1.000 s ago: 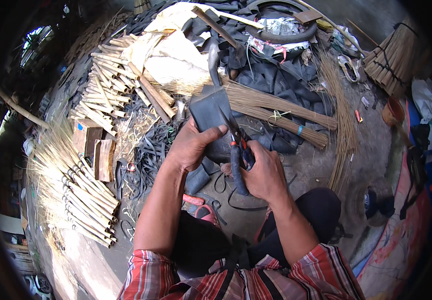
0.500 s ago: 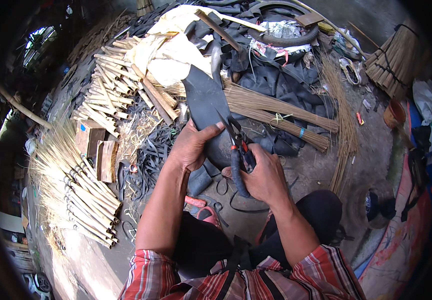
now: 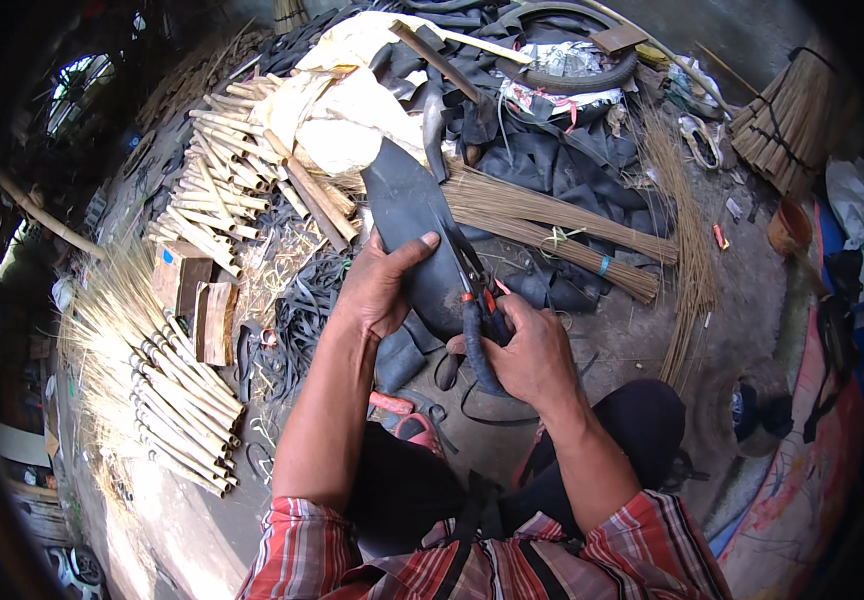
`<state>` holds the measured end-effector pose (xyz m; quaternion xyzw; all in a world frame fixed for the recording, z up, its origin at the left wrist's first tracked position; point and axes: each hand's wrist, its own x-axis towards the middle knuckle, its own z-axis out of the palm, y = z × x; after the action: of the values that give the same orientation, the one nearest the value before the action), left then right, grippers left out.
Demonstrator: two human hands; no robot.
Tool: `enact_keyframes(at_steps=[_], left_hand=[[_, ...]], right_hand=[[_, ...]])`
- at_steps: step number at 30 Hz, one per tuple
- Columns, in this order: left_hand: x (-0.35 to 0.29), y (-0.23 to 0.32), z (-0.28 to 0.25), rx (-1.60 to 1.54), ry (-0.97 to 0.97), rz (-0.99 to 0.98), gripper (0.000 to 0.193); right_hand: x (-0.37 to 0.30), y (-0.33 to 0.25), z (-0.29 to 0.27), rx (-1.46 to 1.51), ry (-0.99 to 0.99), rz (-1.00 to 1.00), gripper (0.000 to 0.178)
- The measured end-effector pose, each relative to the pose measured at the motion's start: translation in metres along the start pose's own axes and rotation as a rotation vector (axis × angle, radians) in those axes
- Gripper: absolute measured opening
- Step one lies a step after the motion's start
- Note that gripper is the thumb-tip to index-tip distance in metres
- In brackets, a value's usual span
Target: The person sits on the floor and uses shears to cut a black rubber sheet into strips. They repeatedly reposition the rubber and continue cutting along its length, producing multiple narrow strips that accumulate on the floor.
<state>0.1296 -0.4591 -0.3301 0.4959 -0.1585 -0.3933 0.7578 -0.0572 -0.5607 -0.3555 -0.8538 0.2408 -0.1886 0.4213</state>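
Observation:
My left hand [image 3: 377, 290] grips the left edge of a long black rubber sheet [image 3: 407, 205], thumb lying on top. The sheet slants up and away over the pile in front of me. In my right hand [image 3: 532, 355] is a pair of scissors [image 3: 473, 335] with dark wrapped handles and red bands near the pivot. Their blades point away from me and lie along the sheet's right edge. How far the blades are apart is hard to make out. My fingers partly hide the handles.
Bundles of thin brown sticks [image 3: 572, 230] lie beyond my right hand. Cut bamboo tubes [image 3: 212, 180] are heaped at far left, with bristled brooms [image 3: 172, 390] nearer. Black rubber strips [image 3: 302, 310] tangle beside my left forearm. A tyre [image 3: 592, 80] rests at the back.
The rubber sheet has shifted slightly left and turned a little. The scissor blades now lie closer along its right edge. My left thumb has moved slightly left and away from me.

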Motion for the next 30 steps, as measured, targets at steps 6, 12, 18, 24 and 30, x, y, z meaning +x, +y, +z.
enact_keyframes(at_steps=[6, 12, 18, 24, 30], left_hand=[[-0.008, -0.012, 0.009, 0.106, -0.078, 0.033, 0.044], [-0.002, -0.007, 0.005, 0.212, 0.003, 0.000, 0.042], [-0.004, -0.001, -0.001, 0.241, -0.015, 0.050, 0.039], [-0.009, -0.007, 0.003, 0.352, -0.110, -0.019, 0.031], [-0.002, 0.000, 0.006, 0.200, 0.083, 0.076, 0.031]], right_hand=[[0.002, 0.002, -0.001, -0.174, 0.143, -0.114, 0.075], [0.000, 0.005, -0.003, -0.070, 0.027, 0.025, 0.072], [0.003, 0.007, 0.007, -0.118, 0.131, -0.171, 0.072], [0.005, 0.011, 0.006, -0.173, 0.178, -0.143, 0.074], [0.000, 0.004, 0.008, -0.002, 0.028, 0.062, 0.067]])
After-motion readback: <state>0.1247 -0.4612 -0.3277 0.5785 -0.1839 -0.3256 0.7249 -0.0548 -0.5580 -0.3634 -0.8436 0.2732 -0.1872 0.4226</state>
